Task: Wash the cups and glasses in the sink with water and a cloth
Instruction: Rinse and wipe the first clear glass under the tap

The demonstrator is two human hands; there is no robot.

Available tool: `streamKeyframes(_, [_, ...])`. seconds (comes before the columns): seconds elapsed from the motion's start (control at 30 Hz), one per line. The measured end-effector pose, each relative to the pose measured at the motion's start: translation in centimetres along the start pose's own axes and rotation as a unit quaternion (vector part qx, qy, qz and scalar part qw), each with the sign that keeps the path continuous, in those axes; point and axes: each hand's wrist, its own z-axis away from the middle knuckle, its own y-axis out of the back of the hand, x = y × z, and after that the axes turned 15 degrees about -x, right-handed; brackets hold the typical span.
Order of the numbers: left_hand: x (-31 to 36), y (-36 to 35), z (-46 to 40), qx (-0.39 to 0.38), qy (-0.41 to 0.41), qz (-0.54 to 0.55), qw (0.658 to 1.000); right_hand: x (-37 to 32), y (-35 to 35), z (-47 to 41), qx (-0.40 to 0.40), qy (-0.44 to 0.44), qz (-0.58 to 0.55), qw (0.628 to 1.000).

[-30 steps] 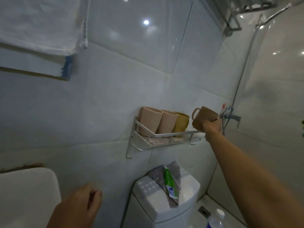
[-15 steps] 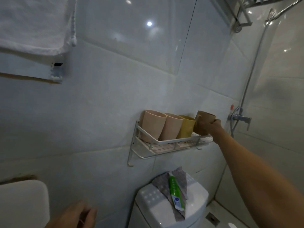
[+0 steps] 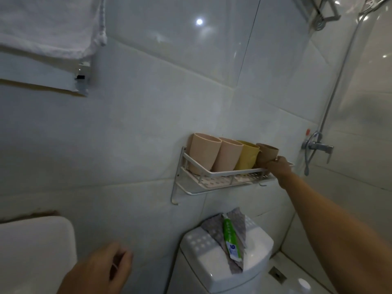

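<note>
The right hand (image 3: 278,166) grips the brown cup (image 3: 266,154) at the wall shelf's (image 3: 214,183) end, seemingly setting it down; three cups stand just left; letting go likely comes next; the left hand (image 3: 101,270) hangs loosely curled, empty.

Right hand (image 3: 278,166) outstretched on a straight arm, fingers curled; left hand (image 3: 99,270) low, fingers loosely curled.
</note>
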Motion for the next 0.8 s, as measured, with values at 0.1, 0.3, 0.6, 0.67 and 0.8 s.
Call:
streamKeyframes(0.1, [0.0,-0.4,0.3,0.005,0.033,-0.015,0.999,-0.2,-0.7,2.3,0.044,-0.011,-0.005,0.999])
streamKeyframes(0.3, [1.7,0.2,1.2,-0.031,0.069,0.003,0.997,0.1,-2.0,7.5,0.11,-0.009,-0.03,0.993])
streamKeyframes(0.6, [3.0,1.9,2.4,0.01,0.042,0.07,0.997,-5.7,-10.2,28.6,0.128,0.217,-0.126,0.959])
streamKeyframes(0.67, [3.2,3.2,2.7,0.012,0.028,0.066,0.997,-6.8,-12.8,33.4,0.002,0.244,-0.128,0.961])
streamKeyframes(0.8, [3.0,7.8,4.0,0.007,0.027,0.028,0.999,-9.7,-18.3,39.5,-0.188,0.291,-0.046,0.937])
